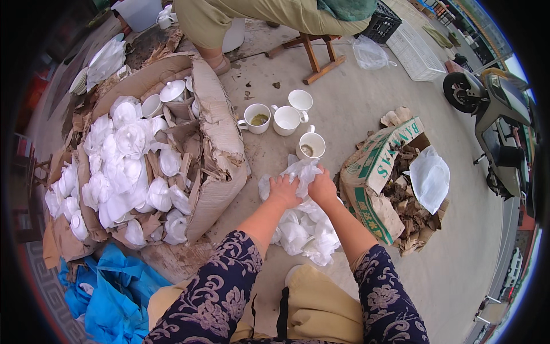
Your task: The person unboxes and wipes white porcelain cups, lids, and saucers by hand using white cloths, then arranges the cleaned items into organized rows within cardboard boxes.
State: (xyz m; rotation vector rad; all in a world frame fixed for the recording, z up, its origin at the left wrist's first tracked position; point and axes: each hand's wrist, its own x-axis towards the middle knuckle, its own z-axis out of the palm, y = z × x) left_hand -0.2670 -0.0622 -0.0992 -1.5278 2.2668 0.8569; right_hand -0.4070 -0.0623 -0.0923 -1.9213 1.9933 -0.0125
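My right hand (322, 185) grips a crumpled piece of thin white plastic wrapping (305, 170). Beside it, my left hand (283, 191) lies over the same wrapping with its fingers spread. Beneath both hands, a pile of white plastic wrapping (300, 234) rests on the concrete floor; whether anything is inside it is hidden. Just beyond my right hand stands a white mug (312, 146) with dirt at its bottom. Farther off are a mug with murky residue (257, 118) and two more white mugs, one (286, 120) in front of the other (300, 100).
At left, a torn cardboard box (223, 180) holds plastic-wrapped white crockery (131, 137) and lidded cups. A printed carton (365, 172) at right contains cardboard scraps. Blue sheeting (116, 296) lies lower left. Another person (240, 19) sits ahead on a wooden stool (318, 56). A scooter (498, 107) stands right.
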